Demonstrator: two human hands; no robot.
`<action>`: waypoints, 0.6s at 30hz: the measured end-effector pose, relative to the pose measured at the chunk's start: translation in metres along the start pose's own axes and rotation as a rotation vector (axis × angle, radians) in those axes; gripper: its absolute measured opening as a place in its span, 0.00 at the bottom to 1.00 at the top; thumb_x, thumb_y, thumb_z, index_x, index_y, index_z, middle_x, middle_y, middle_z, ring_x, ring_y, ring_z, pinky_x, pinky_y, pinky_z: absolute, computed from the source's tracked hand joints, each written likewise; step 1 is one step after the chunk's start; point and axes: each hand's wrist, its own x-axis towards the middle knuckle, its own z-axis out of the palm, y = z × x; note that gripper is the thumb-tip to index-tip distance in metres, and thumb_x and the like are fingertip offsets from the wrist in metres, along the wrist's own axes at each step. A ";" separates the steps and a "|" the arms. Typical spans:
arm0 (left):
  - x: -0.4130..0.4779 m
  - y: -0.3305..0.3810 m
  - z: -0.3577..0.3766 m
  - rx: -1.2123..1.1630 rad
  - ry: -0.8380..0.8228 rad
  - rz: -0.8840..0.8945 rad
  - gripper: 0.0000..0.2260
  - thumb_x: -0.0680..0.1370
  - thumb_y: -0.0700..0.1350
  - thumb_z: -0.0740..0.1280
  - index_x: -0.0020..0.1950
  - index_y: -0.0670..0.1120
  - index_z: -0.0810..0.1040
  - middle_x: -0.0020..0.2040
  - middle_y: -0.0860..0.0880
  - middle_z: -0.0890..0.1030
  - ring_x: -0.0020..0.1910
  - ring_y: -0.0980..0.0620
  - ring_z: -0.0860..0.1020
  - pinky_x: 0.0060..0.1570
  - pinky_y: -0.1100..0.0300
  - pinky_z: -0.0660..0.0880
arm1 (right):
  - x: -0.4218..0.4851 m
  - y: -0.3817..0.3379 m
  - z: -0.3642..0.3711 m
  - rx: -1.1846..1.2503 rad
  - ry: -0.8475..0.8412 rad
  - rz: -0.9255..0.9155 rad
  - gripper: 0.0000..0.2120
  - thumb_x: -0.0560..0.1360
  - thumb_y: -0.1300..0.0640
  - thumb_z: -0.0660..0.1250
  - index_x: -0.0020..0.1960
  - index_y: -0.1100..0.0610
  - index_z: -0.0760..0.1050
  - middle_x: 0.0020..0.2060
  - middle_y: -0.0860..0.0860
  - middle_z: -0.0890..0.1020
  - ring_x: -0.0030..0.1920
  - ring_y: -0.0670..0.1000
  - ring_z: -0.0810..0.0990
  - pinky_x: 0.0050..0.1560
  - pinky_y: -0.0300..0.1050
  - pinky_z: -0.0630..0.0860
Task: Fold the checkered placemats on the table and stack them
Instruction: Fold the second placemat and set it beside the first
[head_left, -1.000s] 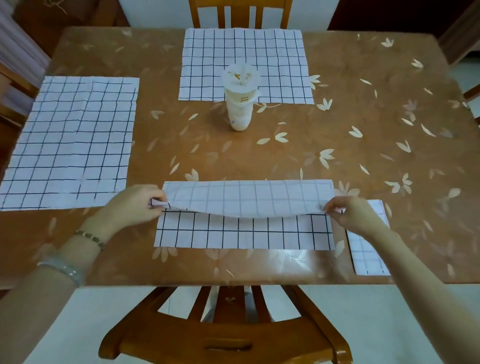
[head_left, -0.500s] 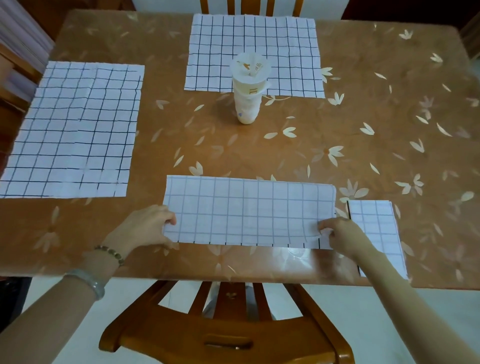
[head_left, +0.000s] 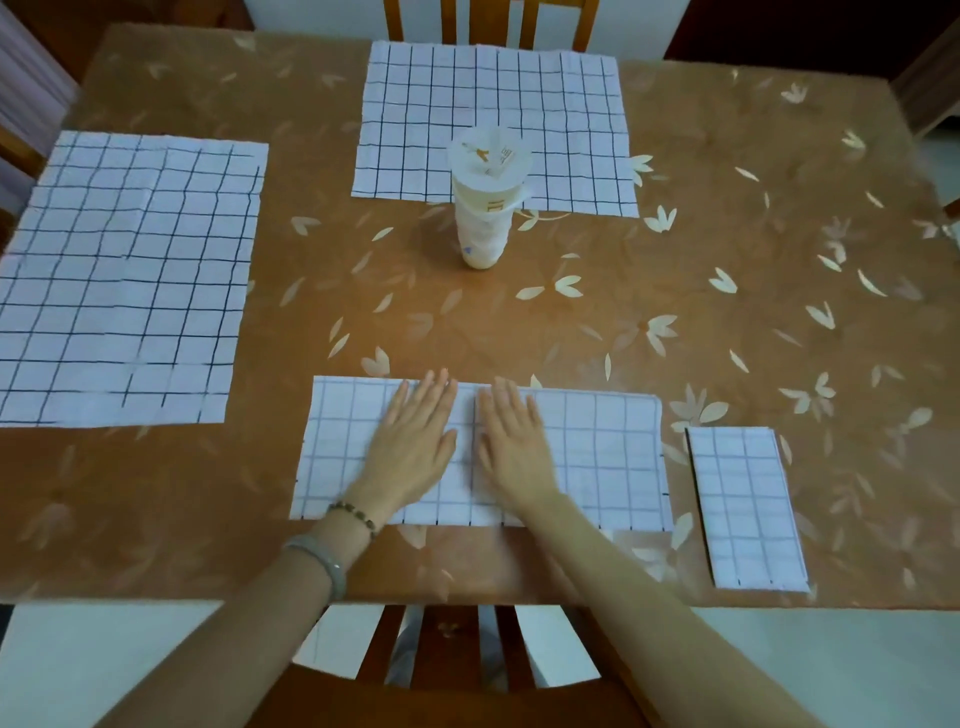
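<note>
1. left hand (head_left: 415, 447) and right hand (head_left: 511, 447): both flat, fingers straight, pressing side by side on the half-folded placemat (head_left: 597, 457), lower centre of frame.
2. small folded placemat (head_left: 748, 509): lower right, just beside it, not touching.
3. Spread flat: left placemat (head_left: 124, 275), top placemat (head_left: 415, 114).
4. cup (head_left: 485, 208): upright, upper centre; print too blurred to read.

Before me at the near edge, a half-folded white black-checked cloth placemat (head_left: 597, 457) — smaller folded placemat (head_left: 745, 509) by the near-right corner, flat placemat (head_left: 124, 280) at the left edge, flat placemat (head_left: 441, 104) at the far.
</note>
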 end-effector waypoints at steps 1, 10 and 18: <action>0.004 0.004 0.006 0.022 -0.014 -0.022 0.27 0.81 0.53 0.41 0.77 0.41 0.53 0.78 0.43 0.56 0.77 0.47 0.53 0.75 0.47 0.48 | 0.008 -0.004 0.008 -0.034 -0.020 -0.007 0.26 0.74 0.54 0.54 0.70 0.63 0.64 0.68 0.62 0.71 0.69 0.61 0.69 0.69 0.55 0.55; 0.009 0.003 0.029 0.011 0.000 -0.134 0.28 0.81 0.57 0.41 0.78 0.44 0.49 0.78 0.47 0.54 0.78 0.50 0.52 0.75 0.46 0.43 | 0.019 0.015 0.034 -0.142 -0.087 0.012 0.28 0.82 0.48 0.41 0.73 0.64 0.61 0.72 0.59 0.64 0.74 0.56 0.60 0.72 0.56 0.53; -0.012 -0.063 0.030 0.016 0.064 -0.326 0.30 0.81 0.60 0.38 0.79 0.46 0.45 0.79 0.48 0.47 0.77 0.51 0.44 0.74 0.50 0.33 | -0.015 0.104 0.005 -0.163 0.022 0.288 0.29 0.79 0.48 0.43 0.74 0.65 0.56 0.74 0.60 0.60 0.75 0.56 0.57 0.75 0.54 0.49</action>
